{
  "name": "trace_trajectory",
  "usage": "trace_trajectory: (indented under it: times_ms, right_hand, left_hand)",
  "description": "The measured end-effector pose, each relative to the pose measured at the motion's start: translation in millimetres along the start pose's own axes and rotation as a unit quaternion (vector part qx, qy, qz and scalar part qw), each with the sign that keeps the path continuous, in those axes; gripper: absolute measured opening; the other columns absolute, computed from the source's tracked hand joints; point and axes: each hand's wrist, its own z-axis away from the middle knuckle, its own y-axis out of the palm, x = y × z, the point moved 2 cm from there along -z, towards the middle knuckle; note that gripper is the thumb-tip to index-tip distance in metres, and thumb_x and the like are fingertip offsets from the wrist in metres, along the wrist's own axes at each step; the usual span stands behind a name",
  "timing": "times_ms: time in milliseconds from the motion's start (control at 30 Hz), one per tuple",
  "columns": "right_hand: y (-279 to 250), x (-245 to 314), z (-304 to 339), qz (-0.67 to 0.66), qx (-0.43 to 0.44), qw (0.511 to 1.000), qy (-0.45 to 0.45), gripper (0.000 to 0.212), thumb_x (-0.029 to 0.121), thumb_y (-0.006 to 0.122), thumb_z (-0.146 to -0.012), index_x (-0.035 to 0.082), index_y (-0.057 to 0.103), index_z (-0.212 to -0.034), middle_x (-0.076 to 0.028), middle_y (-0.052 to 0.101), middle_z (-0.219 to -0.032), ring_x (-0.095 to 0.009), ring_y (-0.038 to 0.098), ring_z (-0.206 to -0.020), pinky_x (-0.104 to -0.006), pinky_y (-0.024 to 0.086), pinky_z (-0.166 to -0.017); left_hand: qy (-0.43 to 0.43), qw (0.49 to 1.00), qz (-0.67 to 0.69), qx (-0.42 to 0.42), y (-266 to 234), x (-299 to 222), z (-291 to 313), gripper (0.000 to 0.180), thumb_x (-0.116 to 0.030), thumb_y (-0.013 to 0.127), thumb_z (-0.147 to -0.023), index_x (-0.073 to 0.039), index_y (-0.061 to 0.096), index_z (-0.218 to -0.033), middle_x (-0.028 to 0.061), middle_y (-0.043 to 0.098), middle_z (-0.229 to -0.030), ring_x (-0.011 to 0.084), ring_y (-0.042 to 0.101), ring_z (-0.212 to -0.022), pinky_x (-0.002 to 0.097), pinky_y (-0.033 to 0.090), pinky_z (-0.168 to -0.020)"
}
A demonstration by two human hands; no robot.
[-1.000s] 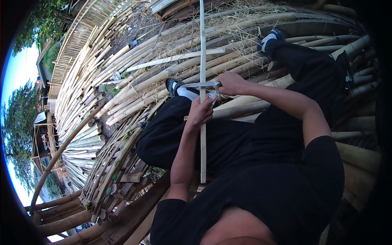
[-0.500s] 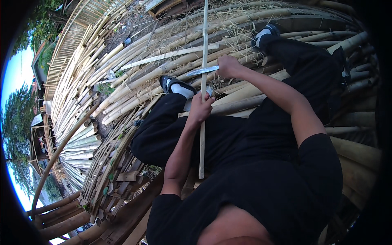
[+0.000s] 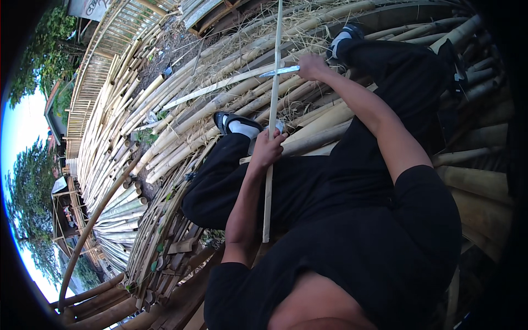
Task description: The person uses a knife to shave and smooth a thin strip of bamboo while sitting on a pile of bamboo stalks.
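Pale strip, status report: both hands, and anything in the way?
Left hand gripping pale strip. Right hand gripping knife farther up, blade crossing strip. Left shoe left of strip, apart from blade.

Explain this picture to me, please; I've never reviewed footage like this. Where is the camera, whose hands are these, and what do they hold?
There is no machine here: a person works with two bare hands. The view comes from a wide fisheye camera worn on the head and looking down, so straight edges bend near the rim. Picture left is the person's left. The left hand grips a long pale strip, and the right hand holds a knife, its blade crossing the strip above the left hand in the picture. Around the legs lie long bamboo-like poles, with loose straw over some.
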Motion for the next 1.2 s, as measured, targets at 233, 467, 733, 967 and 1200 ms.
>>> trace_trajectory:
  times_ms: [233, 467, 733, 967, 1200]
  right_hand:
    - [-13.8, -22.9, -12.0, -0.010, -0.010, 0.999, 0.035, 0.029, 0.021, 0.057, -0.075, 0.001, 0.066, -0.095, -0.019, 0.065, -0.099, -0.033, 0.063, -0.094, -0.0419, 0.051, -0.079]
    - [-3.2, 33.0, 33.4, -0.139, 0.125, 0.980, -0.071, 0.029, 0.021, 0.056, -0.072, -0.006, 0.064, -0.080, -0.026, 0.064, -0.082, -0.038, 0.064, -0.080, -0.0450, 0.051, -0.073]
    - [-5.5, 65.3, 51.6, 0.056, 0.021, 0.963, -0.262, 0.023, 0.019, 0.056, -0.072, -0.001, 0.066, -0.080, -0.022, 0.065, -0.080, -0.034, 0.065, -0.080, -0.0421, 0.052, -0.073]
    - [0.5, -16.6, 1.7, -0.072, -0.021, 0.996, -0.048, 0.032, 0.024, 0.056, -0.076, -0.004, 0.064, -0.088, -0.024, 0.065, -0.084, -0.037, 0.064, -0.084, -0.0428, 0.051, -0.076]
    - [17.2, 82.4, 77.7, -0.098, 0.082, 0.965, -0.231, 0.026, 0.021, 0.057, -0.070, -0.005, 0.062, -0.071, -0.025, 0.062, -0.072, -0.038, 0.062, -0.072, -0.0458, 0.050, -0.070]
  left_hand:
    - [0.013, 0.999, -0.039, 0.006, 2.0, 4.9, -1.6, 0.027, -0.010, 0.062, -0.085, -0.015, 0.036, -0.078, -0.0061, 0.037, -0.057, 0.0033, 0.034, -0.040, 0.0214, 0.024, -0.034]
    - [0.023, 0.999, 0.002, -0.030, -6.7, -5.9, 6.4, 0.029, -0.009, 0.061, -0.085, -0.015, 0.034, -0.076, -0.0064, 0.036, -0.056, 0.0027, 0.031, -0.036, 0.0215, 0.022, -0.032]
    - [0.041, 0.998, 0.010, -0.037, -7.3, -1.2, 14.6, 0.030, -0.009, 0.061, -0.085, -0.015, 0.034, -0.076, -0.0054, 0.036, -0.056, 0.0032, 0.032, -0.037, 0.0216, 0.022, -0.034]
    - [0.011, 0.998, -0.053, -0.010, -1.2, 5.3, 8.3, 0.030, -0.010, 0.062, -0.084, -0.014, 0.034, -0.074, -0.0050, 0.037, -0.058, 0.0035, 0.035, -0.042, 0.0217, 0.025, -0.037]
    - [0.025, 0.999, 0.006, -0.044, -12.1, -2.9, 9.1, 0.030, -0.008, 0.060, -0.086, -0.015, 0.032, -0.076, -0.0049, 0.037, -0.058, 0.0035, 0.032, -0.037, 0.0223, 0.024, -0.032]
